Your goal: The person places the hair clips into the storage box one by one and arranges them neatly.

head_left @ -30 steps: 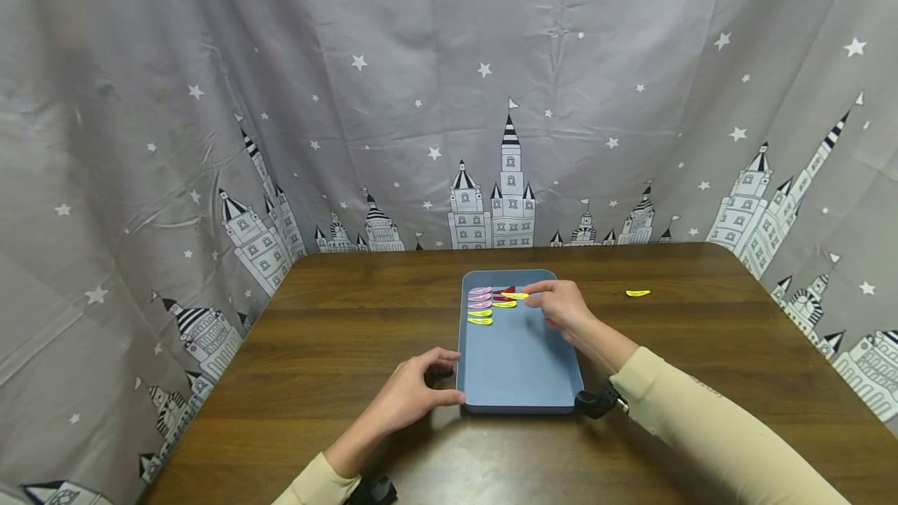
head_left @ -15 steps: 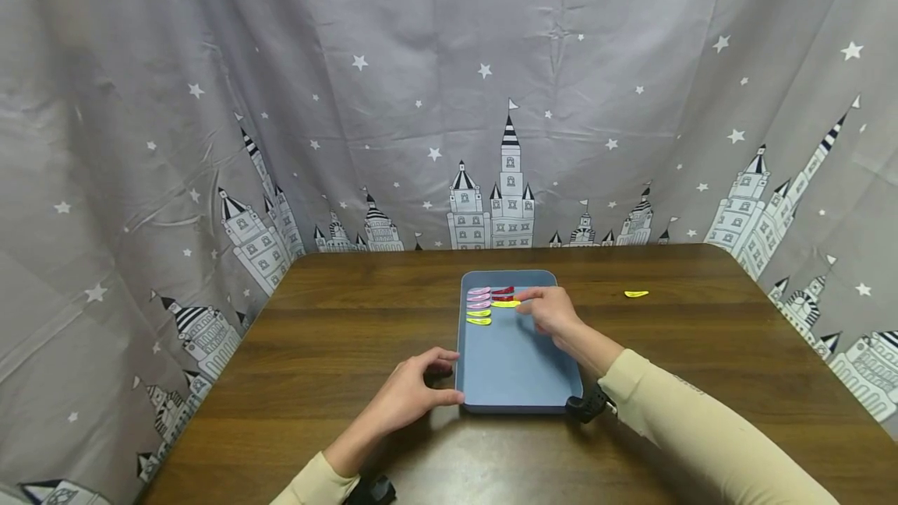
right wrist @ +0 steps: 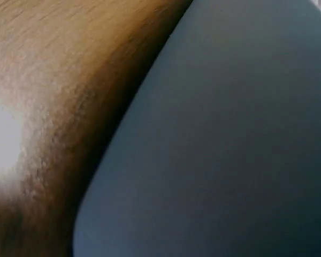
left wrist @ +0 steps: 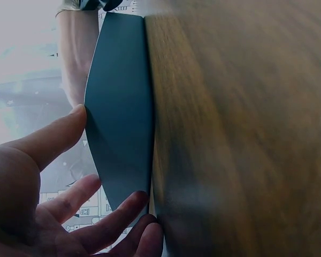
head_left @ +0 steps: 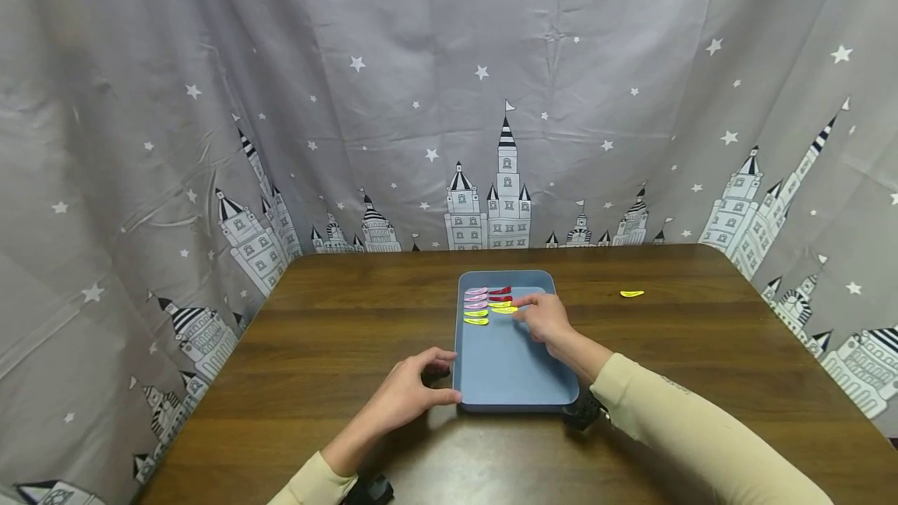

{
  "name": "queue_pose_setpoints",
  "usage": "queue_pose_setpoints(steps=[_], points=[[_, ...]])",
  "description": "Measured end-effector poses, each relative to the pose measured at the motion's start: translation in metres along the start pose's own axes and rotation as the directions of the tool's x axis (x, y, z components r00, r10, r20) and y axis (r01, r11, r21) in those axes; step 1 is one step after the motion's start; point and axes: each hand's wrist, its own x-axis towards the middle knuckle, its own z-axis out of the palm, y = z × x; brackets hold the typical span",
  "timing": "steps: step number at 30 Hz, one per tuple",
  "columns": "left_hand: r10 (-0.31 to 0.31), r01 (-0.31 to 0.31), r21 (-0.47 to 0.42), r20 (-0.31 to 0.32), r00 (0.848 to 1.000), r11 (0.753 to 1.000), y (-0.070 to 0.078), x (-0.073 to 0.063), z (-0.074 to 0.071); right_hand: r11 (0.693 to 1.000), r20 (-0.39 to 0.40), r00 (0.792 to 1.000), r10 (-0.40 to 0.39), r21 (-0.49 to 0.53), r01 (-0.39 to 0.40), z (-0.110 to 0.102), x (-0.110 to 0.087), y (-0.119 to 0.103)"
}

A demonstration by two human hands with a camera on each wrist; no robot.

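A blue-grey tray stands on the table. Inside, the left column has lilac snap hair clips with yellow hair clips below them. Beside it are red hair clips and another yellow hair clip. Just under that one, my right hand pinches the right end of a yellow hair clip, low over the tray floor. My left hand touches the tray's near left corner, its thumb on the rim and fingertips along the outer wall, fingers fairly straight.
One more yellow hair clip lies on the brown wooden table to the right of the tray. A grey curtain with stars and castles hangs behind the table. The right wrist view shows only tray wall and tabletop.
My right hand has brought the yellow hair clip down and toward me, from over the red clips to below the other yellow clip in the second column. The left hand stays put.
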Motion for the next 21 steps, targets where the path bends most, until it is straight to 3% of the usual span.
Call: queue_pose_setpoints(steps=[10, 21], points=[[0.016, -0.017, 0.016, 0.006, 1.0, 1.0, -0.001, 0.0, 0.001, 0.999, -0.027, 0.999, 0.031, -0.035, -0.032, 0.011, -0.001, 0.009], [-0.007, 0.007, -0.013, 0.008, 1.0, 1.0, -0.002, 0.001, 0.0, 0.998, -0.078, 0.996, 0.042, -0.043, -0.046, 0.017, 0.003, 0.008]])
